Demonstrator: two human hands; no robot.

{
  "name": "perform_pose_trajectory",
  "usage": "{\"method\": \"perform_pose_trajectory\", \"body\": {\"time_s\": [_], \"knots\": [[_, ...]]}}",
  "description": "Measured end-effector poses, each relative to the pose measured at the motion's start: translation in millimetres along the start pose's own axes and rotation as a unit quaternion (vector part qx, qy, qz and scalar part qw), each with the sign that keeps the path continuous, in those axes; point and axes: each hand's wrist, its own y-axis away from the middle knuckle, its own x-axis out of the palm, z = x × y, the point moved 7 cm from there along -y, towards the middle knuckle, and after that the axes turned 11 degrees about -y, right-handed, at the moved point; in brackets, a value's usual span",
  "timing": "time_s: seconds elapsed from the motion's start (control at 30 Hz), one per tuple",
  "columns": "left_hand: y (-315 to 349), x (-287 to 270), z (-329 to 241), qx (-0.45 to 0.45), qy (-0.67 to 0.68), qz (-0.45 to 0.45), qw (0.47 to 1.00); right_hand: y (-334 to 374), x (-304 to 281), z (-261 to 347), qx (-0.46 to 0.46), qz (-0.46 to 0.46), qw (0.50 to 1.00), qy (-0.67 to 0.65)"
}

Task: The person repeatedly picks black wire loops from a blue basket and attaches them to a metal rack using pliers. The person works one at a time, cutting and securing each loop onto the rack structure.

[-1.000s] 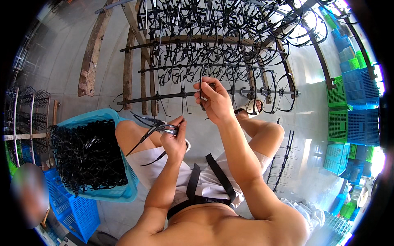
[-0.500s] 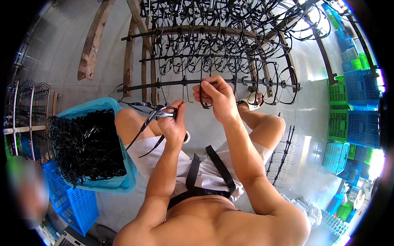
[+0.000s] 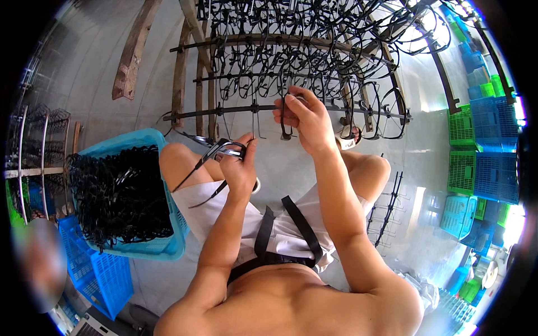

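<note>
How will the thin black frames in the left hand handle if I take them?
The thin black frames are probably light, being slender and bunched in one left hand. They seem fairly stiff: their long arms jut out without drooping. They may snag together, since those arms overlap.

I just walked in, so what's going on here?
A person is at a rack of hanging black pieces. The left hand grips several long parts; the right hand pinches a dark piece by the rack's front bar. Whether that piece hangs there is unclear. A light-blue basket heaped with black strips stands beside the left knee.
</note>
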Motion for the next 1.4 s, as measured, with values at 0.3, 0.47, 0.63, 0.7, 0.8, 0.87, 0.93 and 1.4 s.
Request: {"method": "perform_pose_trajectory", "body": {"time_s": [0.3,0.47,0.63,0.7,0.8,0.87,0.93,1.4], "knots": [[29.2,-43.3,-41.6,-0.106,0.510,0.126,0.844,92.1,70.8,-46.8,-0.119,0.285,0.912,0.270],[31.2,-69.9,-43.4,-0.032,0.283,0.157,0.946,83.9,56.2,-74.0,-0.018,0.298,0.940,0.167],[34.0,-99.1,-22.6,-0.123,0.377,0.014,0.918,93.0,65.8,-76.7,0.242,0.249,0.937,-0.026],[41.2,-100.3,-6.5,-0.230,0.415,0.034,0.879,92.3,62.5,-74.3,0.243,0.211,0.946,0.038],[46.2,-97.1,-27.5,-0.191,0.474,0.233,0.827,90.9,53.0,-60.6,0.087,0.184,0.953,0.226],[54.2,-103.8,-27.2,-0.190,0.390,0.325,0.840,91.7,56.7,-54.7,0.000,0.239,0.954,0.179],[61.1,-116.5,-26.1,-0.247,0.383,0.342,0.822,99.6,66.8,-52.5,0.146,0.262,0.954,0.005],[10.1,-105.9,-13.2,0.008,0.205,0.092,0.974,37.6,80.7,28.5,-0.005,0.142,0.961,-0.236]]}}
